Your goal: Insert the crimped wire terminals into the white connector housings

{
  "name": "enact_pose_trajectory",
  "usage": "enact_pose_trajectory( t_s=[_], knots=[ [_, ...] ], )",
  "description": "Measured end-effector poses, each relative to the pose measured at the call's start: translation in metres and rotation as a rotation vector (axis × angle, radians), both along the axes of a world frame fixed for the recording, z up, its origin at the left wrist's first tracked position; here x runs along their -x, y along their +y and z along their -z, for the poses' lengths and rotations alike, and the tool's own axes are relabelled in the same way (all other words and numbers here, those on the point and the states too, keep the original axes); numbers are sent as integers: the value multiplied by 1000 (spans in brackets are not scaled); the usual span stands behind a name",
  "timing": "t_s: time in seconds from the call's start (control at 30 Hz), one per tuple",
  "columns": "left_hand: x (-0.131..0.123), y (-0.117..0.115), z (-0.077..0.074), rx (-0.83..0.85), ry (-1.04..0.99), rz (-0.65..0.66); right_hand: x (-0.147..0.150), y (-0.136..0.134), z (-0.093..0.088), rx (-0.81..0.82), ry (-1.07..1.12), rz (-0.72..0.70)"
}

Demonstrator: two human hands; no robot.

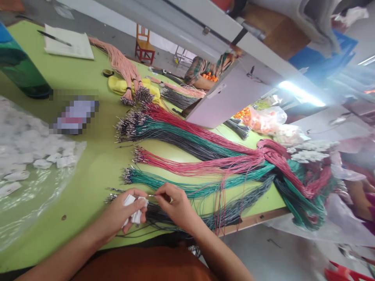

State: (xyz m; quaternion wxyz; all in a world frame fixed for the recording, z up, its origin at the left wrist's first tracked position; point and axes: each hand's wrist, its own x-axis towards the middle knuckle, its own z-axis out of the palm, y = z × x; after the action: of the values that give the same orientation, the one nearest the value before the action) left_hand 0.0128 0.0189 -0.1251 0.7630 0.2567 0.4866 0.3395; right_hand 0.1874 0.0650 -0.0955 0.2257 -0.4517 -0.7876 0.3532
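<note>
My left hand (pixel 129 210) is closed round several white plastic connector housings (pixel 136 217). Just to its right, my right hand (pixel 172 201) pinches a thin wire whose metal terminal (pixel 151 195) points at the left hand. Whether the terminal touches a housing I cannot tell. Beneath and behind both hands lies a bundle of black wires (pixel 158 212), partly hidden by them. Farther up the table are a green wire bundle (pixel 146 179) and a red wire bundle (pixel 155 159), their metal-tipped ends facing left.
On the left, a clear plastic bag (pixel 73 156) bears many white housings. Behind it are a phone (pixel 76 115) and a green bottle (pixel 26 74). Larger red, green and black bundles (pixel 181 125) run across the green table (pixel 96 171). A partition (pixel 225 93) stands beyond, near another person's arm (pixel 202 82).
</note>
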Motion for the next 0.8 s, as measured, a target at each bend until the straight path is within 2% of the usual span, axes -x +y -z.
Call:
enact_pose_trajectory(
  t_s=[0.13, 0.37, 0.67, 0.8],
  knots=[
    [1, 0, 2, 14, -11, -17, -4, -1, -3, -34, -43, -52],
    [2, -1, -1, 17, 0, -15, -1, -7, -9, -186, -218, -138],
    [-2, -2, 2, -14, 69, -14, -1, -4, -10, -250, -357, -273],
    [-4, -2, 5, -35, 126, 5, 2, -6, -6, -246, -349, -287]
  ],
)
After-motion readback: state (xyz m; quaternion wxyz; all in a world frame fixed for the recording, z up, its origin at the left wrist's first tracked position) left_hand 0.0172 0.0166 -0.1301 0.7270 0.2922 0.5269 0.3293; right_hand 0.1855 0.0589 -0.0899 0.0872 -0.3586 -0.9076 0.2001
